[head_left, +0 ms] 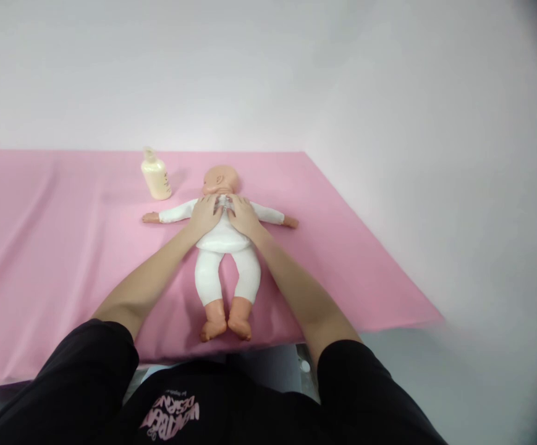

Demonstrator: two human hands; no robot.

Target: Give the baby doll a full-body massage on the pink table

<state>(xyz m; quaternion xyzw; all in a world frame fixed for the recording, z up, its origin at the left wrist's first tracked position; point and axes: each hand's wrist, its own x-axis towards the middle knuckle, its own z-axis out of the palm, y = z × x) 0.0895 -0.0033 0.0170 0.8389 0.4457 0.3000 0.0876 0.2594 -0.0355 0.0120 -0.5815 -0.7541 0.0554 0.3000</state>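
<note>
While both hands, left hand (204, 214) and right hand (243, 216), pressed flat together on the doll (224, 238), its soft, light torso looked best gripped there.

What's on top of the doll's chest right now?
Both hands, left hand and right hand, rest on the doll; the chest beneath them is covered.

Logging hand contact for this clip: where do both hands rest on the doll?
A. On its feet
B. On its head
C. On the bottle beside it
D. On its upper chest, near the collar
D: the left hand and right hand lie side by side on the doll's chest just below its chin; the bottle stands untouched.
</note>
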